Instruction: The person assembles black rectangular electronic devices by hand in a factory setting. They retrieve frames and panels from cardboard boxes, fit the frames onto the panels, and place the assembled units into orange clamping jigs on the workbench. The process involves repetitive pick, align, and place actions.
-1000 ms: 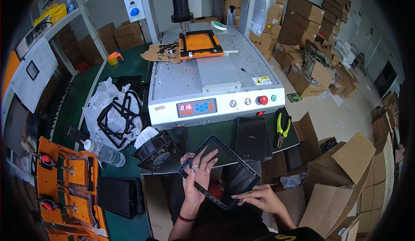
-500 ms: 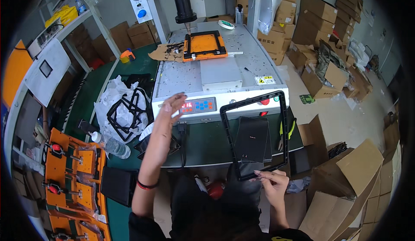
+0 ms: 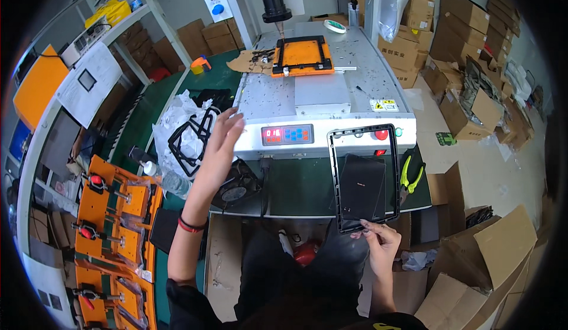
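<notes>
On white wrapping (image 3: 179,109), black frames (image 3: 172,143)

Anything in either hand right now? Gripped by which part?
Right hand: a black rectangular frame, pinched by fingertips at its lower short side, the one nearest the person. Left hand: nothing visibly held.

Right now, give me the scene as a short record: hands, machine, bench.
Left hand: open, raised, no object visible in it
Nearest it in view: loose black frames on crumpled white wrapping
Right hand: pinching black rectangular frame by its lower edge
Through its opening: flat black panels on green bench
Machine: orange fixture bearing second black frame; nozzle near its far left corner
Bench, right end: yellow-green-handled pliers
</notes>
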### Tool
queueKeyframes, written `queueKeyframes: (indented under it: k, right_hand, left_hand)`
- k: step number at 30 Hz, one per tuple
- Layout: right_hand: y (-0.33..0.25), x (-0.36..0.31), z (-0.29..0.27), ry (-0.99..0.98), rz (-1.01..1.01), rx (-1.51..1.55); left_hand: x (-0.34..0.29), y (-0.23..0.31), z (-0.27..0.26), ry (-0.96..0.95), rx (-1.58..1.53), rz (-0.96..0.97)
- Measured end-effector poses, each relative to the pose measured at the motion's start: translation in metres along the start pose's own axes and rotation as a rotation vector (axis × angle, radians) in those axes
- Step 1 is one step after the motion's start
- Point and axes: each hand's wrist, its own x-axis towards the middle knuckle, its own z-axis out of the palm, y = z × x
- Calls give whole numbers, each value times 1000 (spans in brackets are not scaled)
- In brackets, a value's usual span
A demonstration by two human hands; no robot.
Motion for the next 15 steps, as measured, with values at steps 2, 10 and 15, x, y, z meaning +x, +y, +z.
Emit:
queueKeyframes:
  k: [2, 10, 15]
  right_hand:
    - [-1, 2, -2, -1, -14, 13]
    - [-5, -4, -9, 40, -18, 22]
    - [-5, -14, -25, 113, -22, -53]
  left_hand:
    - [13, 0, 16, 11, 50, -28]
    - [177, -21, 64, 27, 564, -20]
    - [237, -22, 100, -19, 697, -190]
